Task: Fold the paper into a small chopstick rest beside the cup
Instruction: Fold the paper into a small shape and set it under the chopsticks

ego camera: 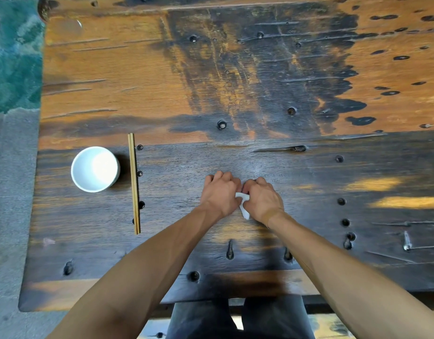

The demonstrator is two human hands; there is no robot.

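A small white paper (pixel 244 204) lies on the dark wooden table (pixel 235 94), mostly hidden under both hands; only a narrow folded strip shows between them. My left hand (pixel 219 195) and my right hand (pixel 262 199) sit knuckles up, side by side, fingers curled down onto the paper. A white cup (pixel 95 169) stands at the left of the table. A pair of wooden chopsticks (pixel 134 183) lies just right of the cup, pointing away from me.
The table's left edge runs beside a grey floor and a green rug (pixel 12 57). Dark knots and bolt holes dot the wood. My dark-trousered knees (pixel 235 319) show below the near edge.
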